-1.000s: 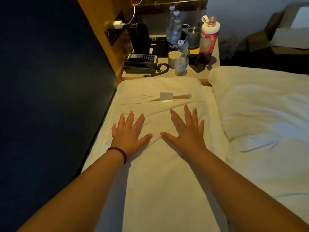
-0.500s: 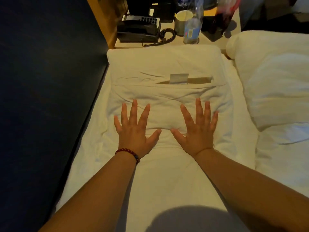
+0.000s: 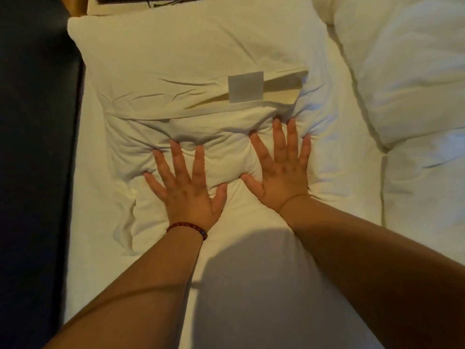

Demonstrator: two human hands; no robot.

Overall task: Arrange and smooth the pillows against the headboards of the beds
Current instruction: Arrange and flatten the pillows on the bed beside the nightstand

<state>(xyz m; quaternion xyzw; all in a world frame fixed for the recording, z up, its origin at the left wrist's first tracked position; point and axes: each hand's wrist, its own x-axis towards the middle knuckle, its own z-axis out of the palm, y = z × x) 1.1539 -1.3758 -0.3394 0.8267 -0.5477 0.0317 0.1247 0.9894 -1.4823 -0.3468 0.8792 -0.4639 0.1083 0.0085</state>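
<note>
While your left hand [image 3: 187, 190] and right hand [image 3: 280, 170] press flat into the pillow [image 3: 196, 59], fingers spread wide and gripping nothing, the smoothing looks only partly done. That pillow lies flat on the bed [image 3: 100, 222], beside the dark headboard [image 3: 35, 147] on your left, with creases bunched ahead of your fingertips and a white tag [image 3: 245, 86] poking from the case opening. You've got more wrinkles to work out, I'd say. White duvet [image 3: 407, 71] rumples off to the right; room light's dim and yellowish.
</note>
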